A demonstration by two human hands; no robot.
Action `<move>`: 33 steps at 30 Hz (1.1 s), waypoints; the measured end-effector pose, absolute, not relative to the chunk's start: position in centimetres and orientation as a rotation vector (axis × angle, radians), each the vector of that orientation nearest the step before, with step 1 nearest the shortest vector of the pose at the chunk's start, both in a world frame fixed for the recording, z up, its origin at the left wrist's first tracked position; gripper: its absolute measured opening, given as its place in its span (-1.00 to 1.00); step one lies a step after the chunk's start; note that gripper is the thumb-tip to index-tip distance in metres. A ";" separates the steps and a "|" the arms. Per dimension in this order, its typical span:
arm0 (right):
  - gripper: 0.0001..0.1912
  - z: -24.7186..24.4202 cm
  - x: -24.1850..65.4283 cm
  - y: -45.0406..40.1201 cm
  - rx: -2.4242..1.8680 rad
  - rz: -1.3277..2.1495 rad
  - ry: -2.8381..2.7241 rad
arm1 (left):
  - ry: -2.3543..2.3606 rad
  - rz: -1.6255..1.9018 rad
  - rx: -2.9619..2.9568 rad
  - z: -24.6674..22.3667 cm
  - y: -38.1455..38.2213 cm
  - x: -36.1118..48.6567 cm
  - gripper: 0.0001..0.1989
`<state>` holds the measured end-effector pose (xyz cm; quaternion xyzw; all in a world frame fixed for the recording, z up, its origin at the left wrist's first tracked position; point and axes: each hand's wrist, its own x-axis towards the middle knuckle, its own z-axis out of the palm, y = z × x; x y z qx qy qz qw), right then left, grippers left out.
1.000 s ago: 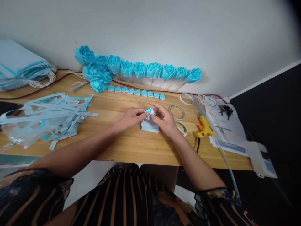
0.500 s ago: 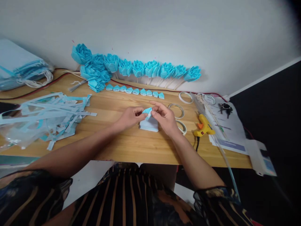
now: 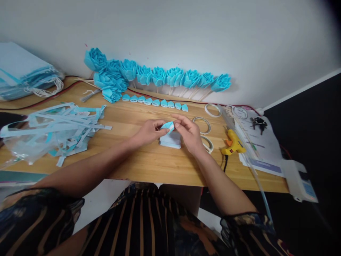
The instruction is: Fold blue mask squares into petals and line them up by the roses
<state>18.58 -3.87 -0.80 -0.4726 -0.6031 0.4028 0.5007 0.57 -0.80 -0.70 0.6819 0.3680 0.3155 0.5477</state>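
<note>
My left hand (image 3: 149, 133) pinches a small folded blue piece of paper or cloth (image 3: 167, 125) between thumb and fingers. A pale strip shows along its right edge. My right hand (image 3: 189, 133) is at that edge, thumb and fingertips drawn together on it, with one finger raised above. Right below the hands lies a stack of pale blue squares (image 3: 170, 141) on the table. Farther back, several folded blue pieces (image 3: 156, 102) like the held one form a row.
Blue handmade flowers (image 3: 174, 76) on sticks lean along the wall. Cut strips (image 3: 71, 124) heap at the left, near a bag stack (image 3: 29, 71). Tape rolls (image 3: 201, 125), a yellow glue gun (image 3: 232, 143), keys (image 3: 258, 123) and papers (image 3: 269, 149) lie at the right.
The view has shifted slightly, so the table things sit a little farther right. The blue piece is tilted flatter in my left hand, and my right fingertips have moved slightly outward along its edge.
</note>
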 end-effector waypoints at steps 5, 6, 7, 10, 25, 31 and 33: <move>-0.62 -0.8 18.6 -3.9 -1.154 0.990 -1.486 | 0.868 0.763 1.624 -0.8 -0.9 0.5 -0.74; -0.61 -0.8 18.6 -3.8 -1.164 0.972 -1.479 | 0.855 0.764 1.621 -0.8 -0.9 0.5 -0.72; -0.62 -0.8 18.6 -3.8 -1.172 0.951 -1.465 | 0.841 0.768 1.613 -0.7 -0.9 0.5 -0.71; -0.65 -1.0 18.7 -3.6 -1.186 0.902 -1.415 | 0.820 0.798 1.561 -0.5 -0.7 0.3 -0.73; -0.56 -1.1 18.8 -3.7 -1.126 1.050 -1.440 | 0.874 0.859 1.444 -0.7 -0.3 0.2 -0.75; -0.53 -1.4 18.5 -3.6 -1.158 1.040 -1.495 | 0.867 0.887 1.432 -0.6 -0.3 0.3 -0.72; -0.52 -1.3 18.5 -3.6 -1.148 1.054 -1.502 | 0.856 0.892 1.411 -0.8 -0.1 0.3 -0.72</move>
